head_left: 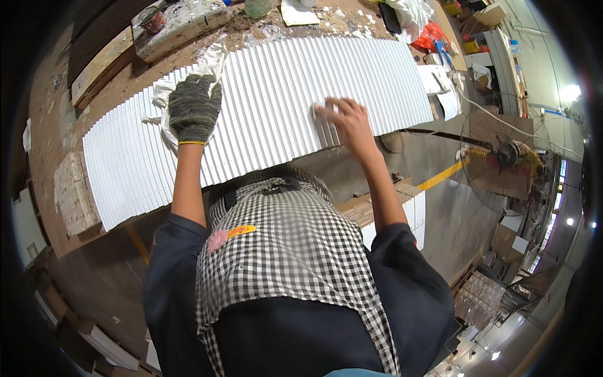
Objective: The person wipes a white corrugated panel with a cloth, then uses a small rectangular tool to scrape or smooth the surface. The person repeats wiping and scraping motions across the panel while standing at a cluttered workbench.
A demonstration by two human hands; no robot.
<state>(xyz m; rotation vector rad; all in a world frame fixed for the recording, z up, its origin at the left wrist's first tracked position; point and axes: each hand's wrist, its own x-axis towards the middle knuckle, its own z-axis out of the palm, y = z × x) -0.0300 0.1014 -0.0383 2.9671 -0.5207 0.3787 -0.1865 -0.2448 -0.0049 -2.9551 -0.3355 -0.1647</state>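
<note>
A long white panel with close parallel ribs [270, 94] lies across the workbench in front of me. On its left part rests my left hand [193, 112], in a dark grey knitted glove with a yellow cuff. The gloved fingers are closed on a crumpled white rag [212, 60], which spreads out around the hand. Over the right half of the panel, near its front edge, is my bare right hand [348, 122]. Its thumb and fingers pinch a small pale piece, too blurred to name. A dark patch shows on the ribs just below that hand.
Paint-stained blocks [176, 28] stand at the back left, and another [74, 195] lies beyond the panel's left end. A red plastic bag [431, 38] and blue-handled scissors [443, 55] sit at the back right. A wire-caged fan [505, 154] stands to the right; stacked boards [408, 207] lie below the bench.
</note>
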